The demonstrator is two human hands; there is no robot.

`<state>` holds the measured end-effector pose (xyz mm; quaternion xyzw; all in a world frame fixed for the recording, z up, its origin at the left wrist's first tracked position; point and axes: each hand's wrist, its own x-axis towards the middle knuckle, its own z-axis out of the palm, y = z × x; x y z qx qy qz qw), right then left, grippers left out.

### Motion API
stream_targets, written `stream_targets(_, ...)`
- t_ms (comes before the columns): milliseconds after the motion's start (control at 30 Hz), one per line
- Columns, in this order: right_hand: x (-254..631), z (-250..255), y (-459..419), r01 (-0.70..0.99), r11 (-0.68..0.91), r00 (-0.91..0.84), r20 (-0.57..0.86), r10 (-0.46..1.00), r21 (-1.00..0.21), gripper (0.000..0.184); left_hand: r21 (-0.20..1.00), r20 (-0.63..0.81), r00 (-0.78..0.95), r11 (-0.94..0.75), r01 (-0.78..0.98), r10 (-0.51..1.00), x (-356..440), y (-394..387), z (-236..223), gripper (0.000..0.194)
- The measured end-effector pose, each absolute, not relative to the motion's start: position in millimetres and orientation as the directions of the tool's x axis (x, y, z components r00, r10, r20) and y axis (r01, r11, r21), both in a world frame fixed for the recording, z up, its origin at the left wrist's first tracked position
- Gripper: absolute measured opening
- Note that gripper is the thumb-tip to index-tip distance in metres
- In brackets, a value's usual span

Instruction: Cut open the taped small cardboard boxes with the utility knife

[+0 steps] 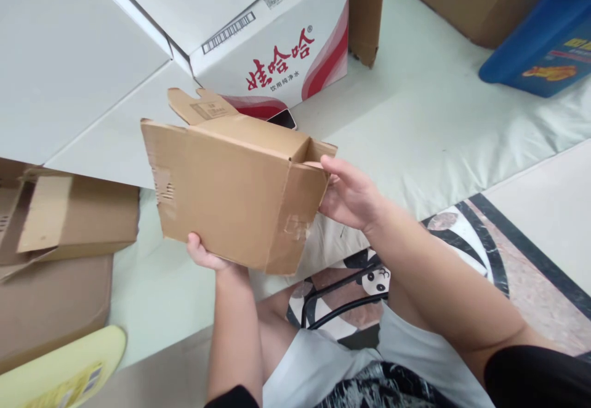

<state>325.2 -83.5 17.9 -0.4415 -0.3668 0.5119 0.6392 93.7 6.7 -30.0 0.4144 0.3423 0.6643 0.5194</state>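
A small brown cardboard box (221,189) is held up in front of me, tilted, with flaps standing out at both ends. My left hand (207,254) grips its lower edge, the thumb on the near face and the other fingers hidden beneath. At the right end, my right hand (348,192) holds an end flap, with the thumb at its upper edge and some fingers behind it. Torn patches and a bit of clear tape show on the cardboard. Behind the box lies a dark phone-like object (282,119), partly covered.
White printed cartons (277,57) stand at the back on a pale green cover (415,119). Opened brown boxes (92,211) are at the left, above a yellow packet (78,365). A blue container (545,39) stands at the far right. Below is a patterned floor (530,260).
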Motion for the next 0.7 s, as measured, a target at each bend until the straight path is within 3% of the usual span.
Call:
stream_targets(100,323.6,13.6,-82.0,-0.556,0.030,0.166,-0.076,0.983,-0.831,0.044,0.888,0.193,-0.119,-0.224,-0.401,0.974,95.7,6.8,-27.4,0.046)
stream_targets(167,321.2,9.7,-80.9,-0.583,0.066,0.236,-0.091,0.968,-0.810,0.045,0.893,0.181,-0.118,-0.214,-0.397,0.976,96.7,7.2,-26.2,0.046)
stream_targets(333,309.4,2.4,-78.0,-0.406,0.168,0.430,-0.026,0.902,-0.898,0.055,0.901,0.149,-0.130,-0.189,-0.391,0.980,94.1,8.1,-24.6,0.041)
stream_targets(467,303.6,-3.2,-76.9,-0.332,0.302,0.502,0.103,0.859,-0.894,0.054,0.900,0.095,-0.084,-0.122,-0.418,0.992,86.0,10.9,-23.9,0.047)
stream_targets(567,302.8,-5.9,-79.4,-0.160,0.253,0.338,0.188,0.922,-0.954,0.042,0.884,0.010,-0.052,-0.033,-0.466,0.999,80.3,12.9,-24.2,0.047)
stream_targets(633,301.3,-6.5,-81.8,0.071,0.224,0.148,0.233,0.961,-0.972,0.037,0.863,-0.040,-0.069,0.000,-0.506,0.997,78.9,12.7,-24.8,0.046)
stream_targets(700,297.3,-7.3,-84.0,0.338,0.257,-0.016,0.268,0.963,-0.905,0.039,0.842,-0.081,-0.068,0.032,-0.538,0.994,79.4,11.1,-25.6,0.049)
